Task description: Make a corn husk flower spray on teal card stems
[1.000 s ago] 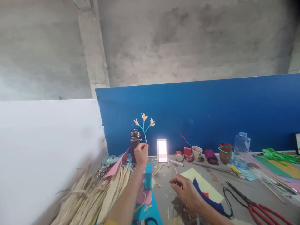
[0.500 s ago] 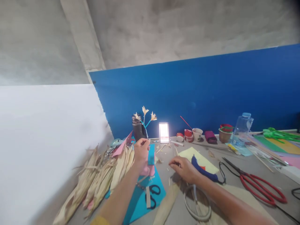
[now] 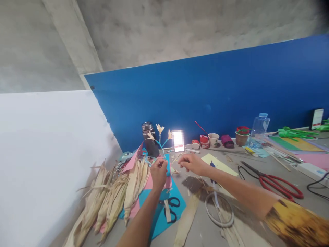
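My left hand [image 3: 158,171] is closed, pinching the lower stem of an artificial flower branch [image 3: 161,140]. The branch stands upright, with three pale husk-like flowers on stems wrapped in blue. To its right, my right hand [image 3: 191,163] hovers over the table with loosely bent fingers, apart from the branch; nothing shows in them. Below my left hand, black-handled scissors [image 3: 173,202] lie on blue sheets [image 3: 156,226] with a pale strip across them. Bundles of dried corn husks [image 3: 110,202] lie to the left.
A black thermos [image 3: 150,140] and a lit phone [image 3: 178,141] stand behind my hands. Farther right are a paper cup [image 3: 214,140], a clear bottle [image 3: 259,130], and large red-handled scissors [image 3: 277,185]. A roll of tape [image 3: 219,210] and a blue glue gun [image 3: 212,168] lie near my right forearm.
My right hand has risen and moved left, closer to the branch. My left hand has shifted slightly lower with the branch. The view has turned a little to the right.
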A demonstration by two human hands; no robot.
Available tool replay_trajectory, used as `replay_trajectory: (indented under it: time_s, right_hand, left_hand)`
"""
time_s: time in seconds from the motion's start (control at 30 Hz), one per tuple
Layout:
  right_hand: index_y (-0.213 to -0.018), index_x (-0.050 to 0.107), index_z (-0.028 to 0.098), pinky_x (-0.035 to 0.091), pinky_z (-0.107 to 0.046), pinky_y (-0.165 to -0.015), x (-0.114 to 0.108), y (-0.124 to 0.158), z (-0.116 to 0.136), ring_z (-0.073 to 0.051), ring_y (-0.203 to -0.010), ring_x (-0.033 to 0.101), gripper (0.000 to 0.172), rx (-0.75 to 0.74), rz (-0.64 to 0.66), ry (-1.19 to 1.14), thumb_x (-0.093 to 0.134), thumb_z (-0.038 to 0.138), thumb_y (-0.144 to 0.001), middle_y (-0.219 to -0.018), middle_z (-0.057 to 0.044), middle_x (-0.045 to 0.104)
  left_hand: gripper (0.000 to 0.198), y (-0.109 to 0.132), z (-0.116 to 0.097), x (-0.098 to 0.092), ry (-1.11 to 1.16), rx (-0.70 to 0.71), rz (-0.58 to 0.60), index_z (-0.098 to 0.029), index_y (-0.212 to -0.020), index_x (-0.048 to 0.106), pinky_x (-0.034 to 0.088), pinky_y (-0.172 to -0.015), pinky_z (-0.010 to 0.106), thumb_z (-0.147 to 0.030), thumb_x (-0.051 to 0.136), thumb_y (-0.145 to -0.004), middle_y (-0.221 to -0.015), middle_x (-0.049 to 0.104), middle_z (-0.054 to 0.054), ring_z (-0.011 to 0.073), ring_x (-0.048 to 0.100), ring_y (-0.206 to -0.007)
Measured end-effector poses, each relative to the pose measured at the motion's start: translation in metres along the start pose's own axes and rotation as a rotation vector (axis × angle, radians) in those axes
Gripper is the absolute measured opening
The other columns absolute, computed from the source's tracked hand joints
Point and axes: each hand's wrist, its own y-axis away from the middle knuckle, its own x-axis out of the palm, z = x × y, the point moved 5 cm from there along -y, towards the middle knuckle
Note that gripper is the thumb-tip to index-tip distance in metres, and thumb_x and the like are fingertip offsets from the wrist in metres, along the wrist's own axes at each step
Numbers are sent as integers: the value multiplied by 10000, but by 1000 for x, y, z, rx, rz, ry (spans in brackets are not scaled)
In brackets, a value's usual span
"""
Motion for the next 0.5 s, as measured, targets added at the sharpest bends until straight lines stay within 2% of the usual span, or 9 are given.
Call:
replay_trajectory:
  time_s: [0.13, 0.23, 0.4, 0.5]
  right_hand:
    - [-853, 685, 150, 415, -209, -529, 9, -41, 17, -98, -518, 570, 142, 27, -116, 23, 617, 225, -753, -717, -5, 687]
    - [-852, 688, 140, 430, -215, -545, 21, -63, 20, -111, -572, 577, 175, 10, -146, -20, 662, 266, -732, -757, -24, 692]
    - [-743, 684, 144, 416, -209, -551, 38, -76, 18, -103, -569, 544, 106, -56, -146, -102, 646, 239, -718, -653, 10, 649]
    - [-735, 688, 148, 409, -205, -553, 36, -83, 17, -100, -572, 535, 98, -60, -183, -97, 631, 227, -720, -626, 20, 641]
  left_hand:
    - [188, 1, -4, 1, 6, 15, 12, -184, -651, 619, 400, -529, 236, -331, 585, -764, -503, 523, -40, 121, 484, -481]
    - [190, 1, -3, 0, 1, 22, 5, -187, -636, 606, 399, -546, 243, -323, 576, -765, -507, 523, -38, 125, 484, -497]
    - [211, -1, 3, -3, -40, 4, -24, -186, -616, 588, 411, -570, 250, -331, 585, -769, -554, 557, -21, 129, 510, -530]
    - [233, -1, 11, -1, 11, -71, 4, -167, -785, 655, 412, -521, 248, -391, 592, -780, -674, 624, 0, 119, 520, -500]
